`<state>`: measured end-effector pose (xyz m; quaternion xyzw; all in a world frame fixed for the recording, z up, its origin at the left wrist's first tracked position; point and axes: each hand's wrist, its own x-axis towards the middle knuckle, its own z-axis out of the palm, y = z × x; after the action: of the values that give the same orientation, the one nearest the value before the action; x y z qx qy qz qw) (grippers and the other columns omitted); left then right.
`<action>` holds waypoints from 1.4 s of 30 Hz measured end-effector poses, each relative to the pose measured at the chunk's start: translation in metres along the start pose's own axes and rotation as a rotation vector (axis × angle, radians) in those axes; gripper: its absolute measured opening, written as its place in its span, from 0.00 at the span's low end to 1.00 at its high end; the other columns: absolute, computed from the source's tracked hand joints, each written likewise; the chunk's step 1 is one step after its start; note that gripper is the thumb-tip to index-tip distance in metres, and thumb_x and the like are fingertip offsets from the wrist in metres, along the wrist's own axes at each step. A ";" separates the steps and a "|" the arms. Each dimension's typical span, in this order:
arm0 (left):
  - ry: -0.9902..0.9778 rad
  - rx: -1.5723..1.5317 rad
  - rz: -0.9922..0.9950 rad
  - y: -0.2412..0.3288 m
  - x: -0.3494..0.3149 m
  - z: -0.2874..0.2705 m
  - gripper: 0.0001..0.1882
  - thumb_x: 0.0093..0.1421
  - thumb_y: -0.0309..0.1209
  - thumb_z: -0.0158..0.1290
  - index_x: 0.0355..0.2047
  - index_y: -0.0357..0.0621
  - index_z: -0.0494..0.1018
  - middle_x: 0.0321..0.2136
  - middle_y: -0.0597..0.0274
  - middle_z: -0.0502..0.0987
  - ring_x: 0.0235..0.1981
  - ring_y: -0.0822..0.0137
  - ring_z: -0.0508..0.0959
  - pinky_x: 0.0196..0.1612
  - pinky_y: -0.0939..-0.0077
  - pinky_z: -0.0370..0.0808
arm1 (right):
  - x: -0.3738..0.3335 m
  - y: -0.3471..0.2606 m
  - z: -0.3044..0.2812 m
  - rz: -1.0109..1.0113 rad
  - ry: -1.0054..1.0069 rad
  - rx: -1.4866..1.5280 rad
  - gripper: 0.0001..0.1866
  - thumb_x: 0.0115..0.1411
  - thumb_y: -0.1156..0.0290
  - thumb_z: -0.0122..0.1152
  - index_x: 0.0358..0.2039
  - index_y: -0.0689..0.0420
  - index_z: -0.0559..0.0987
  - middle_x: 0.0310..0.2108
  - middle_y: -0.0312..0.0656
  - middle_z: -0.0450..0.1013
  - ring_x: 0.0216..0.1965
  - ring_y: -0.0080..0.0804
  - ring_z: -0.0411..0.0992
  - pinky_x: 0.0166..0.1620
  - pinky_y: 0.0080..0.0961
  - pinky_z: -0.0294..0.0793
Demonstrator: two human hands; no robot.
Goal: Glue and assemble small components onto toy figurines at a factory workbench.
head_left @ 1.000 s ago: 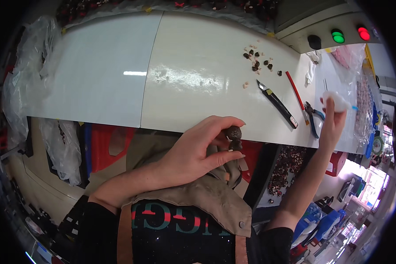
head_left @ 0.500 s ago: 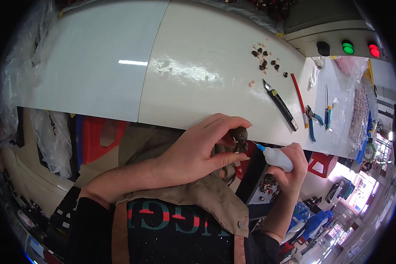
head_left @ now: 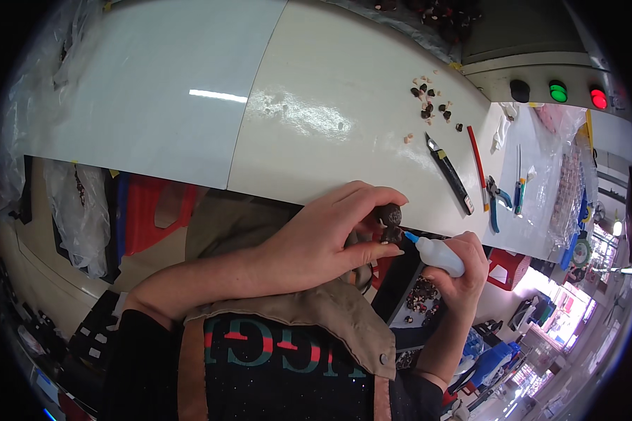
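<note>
My left hand (head_left: 323, 235) pinches a small dark brown figurine (head_left: 389, 216) with a rounded top between thumb and fingers, just off the table's front edge. Wrapped round a white squeeze bottle (head_left: 438, 255) is my right hand (head_left: 468, 265). The bottle lies tilted, its blue nozzle pointing left at the figurine's lower part. The nozzle tip is very close to the figurine; whether they touch I cannot tell. Part of the figurine is hidden behind my left fingers.
On the white table (head_left: 316, 151) lie small dark and pale pieces (head_left: 428, 105), a craft knife (head_left: 449, 174), a red stick (head_left: 477, 165) and blue-handled pliers (head_left: 496, 200). A tray of small parts (head_left: 423, 295) sits below my right hand. Green and red buttons (head_left: 557, 91) are at upper right.
The bottle in my right hand has moved slightly left, bringing its nozzle closer to the figurine. My left hand keeps its hold. The whole view has shifted a little.
</note>
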<state>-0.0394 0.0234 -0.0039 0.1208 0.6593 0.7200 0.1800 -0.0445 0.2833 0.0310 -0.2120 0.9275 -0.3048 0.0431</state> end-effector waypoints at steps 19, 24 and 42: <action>0.003 -0.016 0.001 0.001 0.001 0.003 0.25 0.55 0.27 0.57 0.52 0.40 0.63 0.41 0.57 0.67 0.37 0.70 0.76 0.41 0.77 0.75 | 0.005 -0.020 -0.018 -0.019 -0.015 -0.150 0.29 0.39 0.50 0.71 0.31 0.62 0.75 0.24 0.41 0.68 0.25 0.32 0.68 0.27 0.24 0.65; 0.005 -0.018 0.003 -0.007 -0.001 -0.003 0.25 0.55 0.28 0.58 0.51 0.40 0.63 0.40 0.57 0.67 0.36 0.71 0.76 0.40 0.78 0.75 | 0.011 -0.025 -0.014 -0.030 -0.018 -0.184 0.26 0.34 0.57 0.75 0.29 0.60 0.76 0.24 0.39 0.69 0.24 0.31 0.69 0.26 0.23 0.67; 0.058 -0.313 -0.137 0.008 0.002 0.002 0.24 0.56 0.25 0.56 0.52 0.39 0.62 0.38 0.61 0.68 0.38 0.73 0.74 0.40 0.81 0.74 | -0.013 0.019 0.008 0.098 0.146 0.303 0.24 0.46 0.53 0.68 0.31 0.62 0.74 0.29 0.40 0.70 0.29 0.30 0.67 0.33 0.25 0.65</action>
<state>-0.0418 0.0253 0.0039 0.0255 0.5508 0.8030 0.2261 -0.0378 0.2985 0.0126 -0.1349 0.8809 -0.4531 0.0218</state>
